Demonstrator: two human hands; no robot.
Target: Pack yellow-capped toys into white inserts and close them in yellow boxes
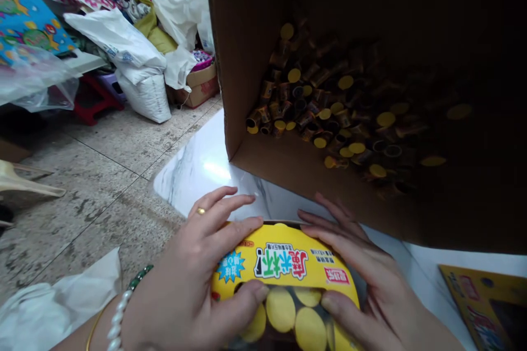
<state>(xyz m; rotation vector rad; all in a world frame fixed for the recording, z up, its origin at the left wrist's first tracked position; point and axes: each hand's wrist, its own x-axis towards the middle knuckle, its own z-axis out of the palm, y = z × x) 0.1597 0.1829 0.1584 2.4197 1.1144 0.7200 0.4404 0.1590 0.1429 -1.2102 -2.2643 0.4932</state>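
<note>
A yellow packaging box (284,279) with a rounded top edge, coloured lettering and a clear window is at the bottom centre, its print upside down to me. Round yellow-topped cups (280,310) show through the window. My left hand (191,269) grips the box's left side, thumb over the window and fingers along the far edge. My right hand (366,271) holds the right side the same way, its thumb at the window's upper corner. The box's lower part is out of view.
A large cardboard box (263,159), lying open towards me, holds many small brown cups with yellow lids (346,83). Another yellow package (481,301) lies at right on the white marbled table (193,159). White sacks (142,88) and a red stool (96,100) stand left.
</note>
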